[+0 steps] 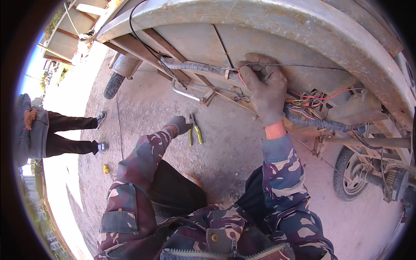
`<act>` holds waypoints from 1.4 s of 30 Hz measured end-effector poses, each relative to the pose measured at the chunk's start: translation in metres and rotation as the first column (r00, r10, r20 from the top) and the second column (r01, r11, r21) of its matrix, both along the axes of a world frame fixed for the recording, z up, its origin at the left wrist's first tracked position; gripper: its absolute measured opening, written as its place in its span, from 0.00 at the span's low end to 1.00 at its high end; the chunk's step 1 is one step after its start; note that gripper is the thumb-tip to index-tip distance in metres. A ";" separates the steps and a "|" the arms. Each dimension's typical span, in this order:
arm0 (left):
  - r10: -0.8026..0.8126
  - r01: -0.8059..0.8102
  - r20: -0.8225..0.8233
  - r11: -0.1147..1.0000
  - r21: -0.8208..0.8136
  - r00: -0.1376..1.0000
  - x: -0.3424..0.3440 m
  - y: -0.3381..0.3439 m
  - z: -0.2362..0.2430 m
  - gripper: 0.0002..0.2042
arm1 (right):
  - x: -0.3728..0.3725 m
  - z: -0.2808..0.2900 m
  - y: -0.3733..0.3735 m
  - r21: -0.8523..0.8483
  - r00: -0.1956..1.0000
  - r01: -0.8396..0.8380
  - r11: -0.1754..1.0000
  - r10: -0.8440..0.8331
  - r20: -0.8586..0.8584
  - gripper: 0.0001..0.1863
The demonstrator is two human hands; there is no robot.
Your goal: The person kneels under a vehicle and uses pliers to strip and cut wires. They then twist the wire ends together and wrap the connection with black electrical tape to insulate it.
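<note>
So this is outdoors on rough grey ground [147,108], dusty and blotchy, with a strip of hard sunlight [65,186] running down the left side. Most of the far side is taken up by a vehicle body: a curved metal rail [260,13] with scuffs and rusty spots, and a big dull metal panel [186,39] just under it.

The right hand [269,91], in a dark glove, is up against that panel. Fingers are bent, tips near a short red wire [241,78] at the end of a grey wrapped cable [195,66], and a thin black wire [310,66] runs off to the right. Can't tell if the fingertips are actually pinching either one. Right beside that hand there's a messy bunch of coloured wires [308,104] spilling above a ribbed sleeve [327,125].

The left hand [177,124], also gloved, is lower and nearer, fingers curled in, right at some pliers [198,133] with yellow-green handles spread apart. Can't tell whether it's got hold of them.

Around the place: a wheel [340,177] on the right, a dark tyre [113,85] far left, a small yellow thing [106,169] on the ground at near left, and another person [37,130] standing at the left edge, hands together in front.
</note>
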State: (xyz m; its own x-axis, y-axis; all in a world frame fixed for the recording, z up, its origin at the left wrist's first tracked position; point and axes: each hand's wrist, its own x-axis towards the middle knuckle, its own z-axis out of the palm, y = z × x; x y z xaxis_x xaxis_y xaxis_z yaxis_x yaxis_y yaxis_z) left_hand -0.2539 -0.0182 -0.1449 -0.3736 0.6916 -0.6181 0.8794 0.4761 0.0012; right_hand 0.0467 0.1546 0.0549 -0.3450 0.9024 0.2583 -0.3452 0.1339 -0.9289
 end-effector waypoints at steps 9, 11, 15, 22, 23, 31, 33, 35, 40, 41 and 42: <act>0.505 -0.516 0.196 0.856 0.006 0.840 0.015 -0.030 -0.145 0.53 | 0.001 0.001 -0.008 0.006 0.992 0.118 0.993 -0.118 0.038 0.14; 0.492 -0.490 0.025 0.858 0.156 0.870 0.033 -0.035 -0.156 0.45 | 0.000 0.002 -0.011 0.028 0.985 0.158 0.987 -0.159 0.063 0.13; 0.466 -0.436 -0.031 0.848 0.302 0.884 0.038 -0.047 -0.159 0.36 | -0.001 0.007 -0.015 0.024 0.977 0.188 0.982 -0.190 0.095 0.13; 0.408 -0.440 0.176 0.869 0.225 0.896 0.016 -0.045 -0.161 0.30 | -0.012 0.014 -0.015 0.018 0.975 0.218 0.976 -0.219 0.036 0.13; 0.426 -0.469 0.212 0.852 0.233 0.879 0.016 -0.043 -0.159 0.28 | -0.013 0.016 -0.016 0.011 0.976 0.215 0.976 -0.216 0.026 0.13; 0.341 -0.659 0.875 0.576 -0.483 -0.343 0.021 -0.055 -0.026 0.21 | -0.008 0.023 -0.020 -0.033 0.974 0.187 0.982 -0.181 0.134 0.09; 0.289 -0.626 0.877 0.616 -0.477 -0.384 0.034 -0.071 0.026 0.21 | -0.007 0.020 -0.019 -0.015 0.979 0.168 0.986 -0.165 0.116 0.08; 0.207 -0.613 0.916 0.689 -0.386 -0.344 0.051 -0.089 0.074 0.22 | -0.010 0.016 -0.018 -0.036 0.989 0.145 0.989 -0.144 0.019 0.08; 0.095 -0.591 0.941 0.757 -0.280 -0.324 0.089 -0.102 0.161 0.26 | -0.010 0.013 -0.018 -0.095 0.996 0.069 0.993 -0.075 -0.051 0.07; 0.061 -0.589 0.941 0.766 -0.257 -0.332 0.096 -0.102 0.174 0.27 | -0.010 0.013 -0.018 -0.079 0.996 0.052 0.995 -0.058 -0.067 0.07; 0.019 -0.616 0.977 0.773 -0.149 -0.212 0.100 -0.099 0.188 0.27 | -0.011 0.013 -0.017 -0.107 0.997 0.058 0.993 -0.062 -0.037 0.08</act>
